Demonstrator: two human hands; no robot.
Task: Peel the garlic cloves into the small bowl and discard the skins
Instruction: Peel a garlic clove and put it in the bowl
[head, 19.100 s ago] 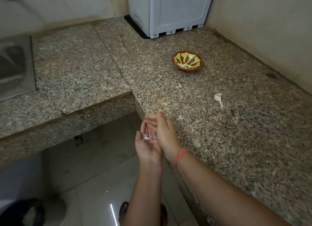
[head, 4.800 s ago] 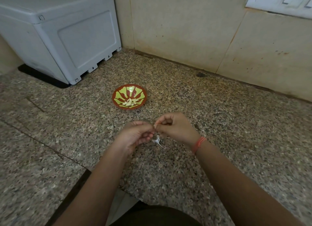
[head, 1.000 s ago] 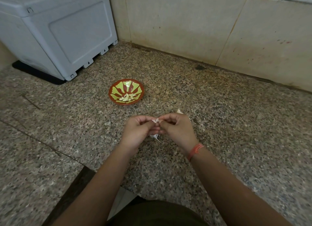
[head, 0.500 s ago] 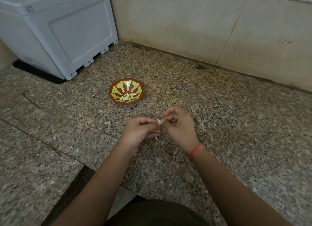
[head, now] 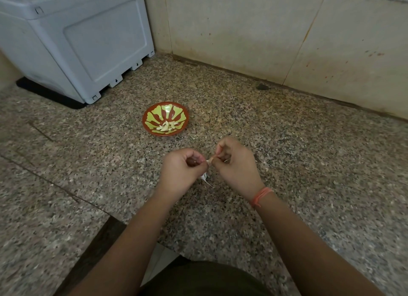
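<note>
1. both forearms reach in from the bottom edge and converge mid-frame, hands knuckles-up just above the worktop (head: 309,154).
2. left hand (head: 181,169) is a loose fist, fingers curled under, thumb and fingertips pinching the garlic clove (head: 209,162) at its right side.
3. right hand (head: 236,165) also has its fingers curled, thumb and forefinger nipping the other end of the same clove; an orange thread band (head: 260,195) sits on that wrist.
4. the two hands almost touch, with the clove bridging the narrow gap between them and held off the worktop.
5. the clove is mostly hidden by the fingers; only a small pale bit shows, too small to tell how much is peeled.
6. a thin white skin strip (head: 205,178) hangs below the left hand's fingers, with a wispy tail pointing down-right towards the worktop.
7. the small bowl (head: 147,115) sits on the worktop beyond the hands, slightly left, apart from both; it is red-brown with yellow-green petal shapes.
8. the peeled cloves (head: 166,126) lie in the near part of the bowl, cream-white, a small clustered heap.
9. a grey plastic box (head: 77,41) stands far left on a black mat (head: 50,94), with the tiled wall (head: 242,30) behind the worktop.
</note>
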